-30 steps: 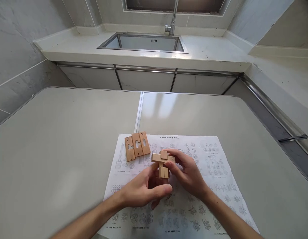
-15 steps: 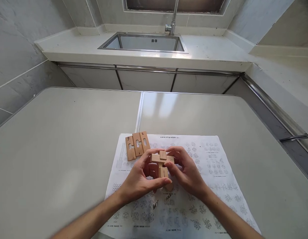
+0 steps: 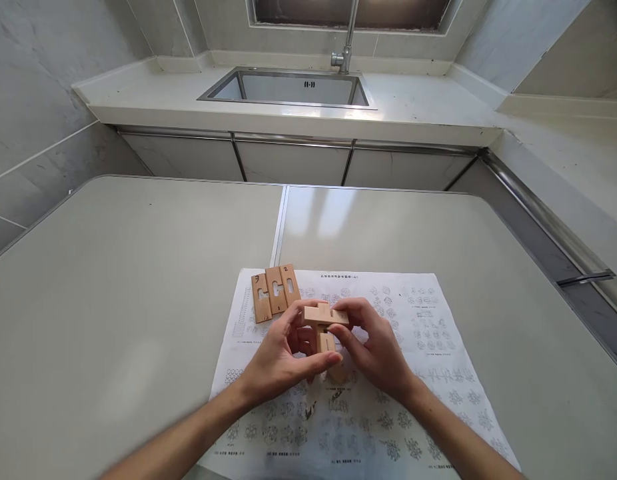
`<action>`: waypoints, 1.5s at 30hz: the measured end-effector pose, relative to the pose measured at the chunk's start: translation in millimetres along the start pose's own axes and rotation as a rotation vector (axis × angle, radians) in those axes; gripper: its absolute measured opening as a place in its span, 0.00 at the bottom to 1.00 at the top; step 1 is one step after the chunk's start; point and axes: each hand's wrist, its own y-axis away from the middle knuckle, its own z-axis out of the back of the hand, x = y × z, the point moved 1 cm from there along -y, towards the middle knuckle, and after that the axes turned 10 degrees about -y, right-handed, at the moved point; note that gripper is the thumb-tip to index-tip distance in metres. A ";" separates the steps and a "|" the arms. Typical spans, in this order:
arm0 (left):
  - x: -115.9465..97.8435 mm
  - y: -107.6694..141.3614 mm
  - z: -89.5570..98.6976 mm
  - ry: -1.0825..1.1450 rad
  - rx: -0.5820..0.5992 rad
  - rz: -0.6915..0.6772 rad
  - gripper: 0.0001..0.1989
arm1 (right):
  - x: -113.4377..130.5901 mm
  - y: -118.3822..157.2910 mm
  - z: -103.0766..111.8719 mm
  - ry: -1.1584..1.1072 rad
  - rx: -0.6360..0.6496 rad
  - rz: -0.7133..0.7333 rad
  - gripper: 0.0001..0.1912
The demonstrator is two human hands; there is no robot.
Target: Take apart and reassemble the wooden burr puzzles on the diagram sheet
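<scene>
Several light wooden puzzle pieces [image 3: 321,317] are fitted across one another above the printed sheet [image 3: 413,400]. My left hand [image 3: 283,350] wraps round their left side, its thumb along the lower piece that bears a pencil mark. From the right, my right hand [image 3: 373,340] pinches the end of the crosswise piece between thumb and fingers. The inner joints are hidden by fingers and wood. Just beyond my left hand, flat slotted wooden pieces [image 3: 276,292] with handwritten numbers lie side by side on the sheet.
The sheet carries rows of small line drawings and lies on a pale table [image 3: 138,280] with a seam down the middle. Behind stands a counter with a sink [image 3: 288,103] and a tap [image 3: 346,57]. Another counter [image 3: 563,153] runs along the right.
The small upper piece has shifted back, and the crosswise piece now shows its front face more. Both hands keep their grip in nearly the same place.
</scene>
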 end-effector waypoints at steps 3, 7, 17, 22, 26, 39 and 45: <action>-0.8 0.0 0.5 0.005 -0.004 -0.008 0.31 | -0.2 0.1 0.5 0.053 0.017 0.097 0.06; -0.3 -0.6 1.0 0.041 -0.006 0.005 0.31 | -1.2 0.7 0.8 0.119 0.073 0.173 0.09; 2.2 -1.1 2.6 0.020 -0.011 -0.002 0.32 | -3.3 2.5 2.3 0.143 0.050 0.123 0.08; 2.9 -1.1 3.5 0.025 -0.009 -0.010 0.32 | -0.7 0.0 2.4 0.079 0.061 0.046 0.08; 1.6 -2.0 5.2 0.062 -0.071 -0.055 0.32 | 2.8 -3.7 3.6 0.034 0.029 -0.031 0.12; -3.9 -5.0 6.2 0.106 -0.225 -0.080 0.36 | 9.8 1.2 -2.5 0.524 0.346 0.270 0.12; -1.5 -5.0 5.6 0.113 -0.236 -0.085 0.35 | 5.5 1.1 -0.9 0.527 0.288 0.307 0.04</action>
